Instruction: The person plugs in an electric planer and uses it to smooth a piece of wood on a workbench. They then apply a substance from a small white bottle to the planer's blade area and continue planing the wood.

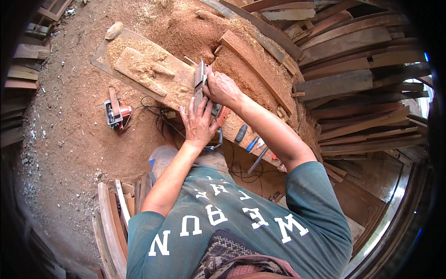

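An electric hand planer point(200, 76) lies with its grey metal sole facing up on a wide, shaving-strewn plank point(179, 69). Its orange-red body point(223, 115) shows below my hands. My left hand point(200, 124) rests on the nearer end of the sole, fingers stretched and spread. Curled fingers of my right hand point(224, 88) grip the planer's right side near the middle of the sole; whether they also pinch some small part is hidden. On the plank's left part, a wooden piece point(134, 65) lies under shavings.
A red power saw point(114, 114) sits on the dusty ground at left, its cable running toward the bench. Right of me lie a dark handle-like piece point(241, 133), a blue-handled tool point(252, 144) and a metal rod point(258, 160). Stacked boards point(344, 86) line the right side.
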Demonstrator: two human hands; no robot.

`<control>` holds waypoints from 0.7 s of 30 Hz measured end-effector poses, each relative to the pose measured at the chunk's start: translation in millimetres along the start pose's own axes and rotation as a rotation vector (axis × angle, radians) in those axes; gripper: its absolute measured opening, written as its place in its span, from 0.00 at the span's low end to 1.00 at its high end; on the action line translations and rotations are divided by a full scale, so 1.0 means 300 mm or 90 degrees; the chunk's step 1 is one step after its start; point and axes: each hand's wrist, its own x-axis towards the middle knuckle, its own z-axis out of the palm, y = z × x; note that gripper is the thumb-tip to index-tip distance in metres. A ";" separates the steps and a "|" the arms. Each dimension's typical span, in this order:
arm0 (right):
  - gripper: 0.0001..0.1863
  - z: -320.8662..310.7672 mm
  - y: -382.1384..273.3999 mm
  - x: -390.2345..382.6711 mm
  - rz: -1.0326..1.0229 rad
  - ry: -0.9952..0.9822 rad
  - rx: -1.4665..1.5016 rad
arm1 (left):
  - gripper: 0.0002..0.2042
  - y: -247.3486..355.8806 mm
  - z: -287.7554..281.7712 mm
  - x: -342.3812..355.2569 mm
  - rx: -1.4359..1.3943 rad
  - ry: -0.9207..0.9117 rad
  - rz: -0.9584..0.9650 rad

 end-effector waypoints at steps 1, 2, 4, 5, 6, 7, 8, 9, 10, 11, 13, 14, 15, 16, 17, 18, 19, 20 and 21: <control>0.23 0.002 0.010 -0.002 -0.004 0.000 0.003 | 0.37 0.001 -0.002 0.000 0.000 0.004 0.003; 0.23 0.004 0.021 -0.003 -0.008 0.000 0.007 | 0.37 0.002 -0.003 0.000 0.000 0.008 0.005; 0.23 0.008 0.028 -0.004 -0.009 0.001 0.016 | 0.36 0.002 -0.006 0.002 0.002 0.004 0.006; 0.23 0.007 0.027 -0.003 -0.006 0.002 0.021 | 0.36 0.003 -0.008 0.002 0.003 0.002 0.006; 0.23 0.006 0.026 -0.003 -0.003 0.002 0.026 | 0.36 0.004 -0.011 0.002 0.005 0.001 0.005; 0.24 0.005 0.028 -0.001 -0.009 0.005 0.022 | 0.36 0.004 -0.012 0.003 0.008 0.000 0.004; 0.24 0.004 0.030 0.001 -0.016 0.008 0.017 | 0.36 0.005 -0.014 0.004 0.010 0.000 0.004; 0.25 0.003 0.032 0.003 -0.022 0.011 0.013 | 0.36 0.006 -0.013 0.006 0.013 0.004 0.004; 0.24 0.000 0.026 0.005 -0.015 0.010 -0.006 | 0.36 0.007 -0.010 0.007 0.016 0.007 0.003; 0.24 -0.004 0.019 0.009 -0.009 0.008 -0.024 | 0.35 0.007 -0.008 0.007 0.019 0.011 0.003; 0.24 -0.011 0.010 0.013 0.000 0.006 -0.047 | 0.35 0.004 -0.006 0.005 0.016 0.012 0.004; 0.24 -0.015 0.007 0.015 0.003 0.005 -0.052 | 0.35 0.004 -0.007 0.003 0.014 0.011 0.004; 0.24 -0.019 0.004 0.017 0.005 0.004 -0.057 | 0.35 0.002 -0.008 0.002 0.019 0.013 0.011; 0.23 -0.018 0.004 0.020 0.010 -0.003 -0.069 | 0.35 0.000 -0.005 -0.001 0.022 0.015 0.018; 0.22 -0.017 0.004 0.025 0.015 -0.010 -0.081 | 0.35 -0.002 -0.003 -0.002 0.026 0.017 0.026; 0.21 -0.016 0.004 0.026 0.020 -0.018 -0.093 | 0.35 -0.005 -0.001 -0.003 0.025 0.017 0.026; 0.20 -0.025 -0.005 0.030 -0.007 -0.039 -0.127 | 0.35 -0.011 0.001 -0.004 0.024 0.017 0.024; 0.19 -0.037 -0.012 0.035 -0.035 -0.060 -0.161 | 0.35 -0.015 0.002 -0.006 0.024 0.018 0.022; 0.19 -0.048 -0.020 0.039 -0.063 -0.081 -0.195 | 0.35 -0.019 0.004 -0.009 0.024 0.016 0.018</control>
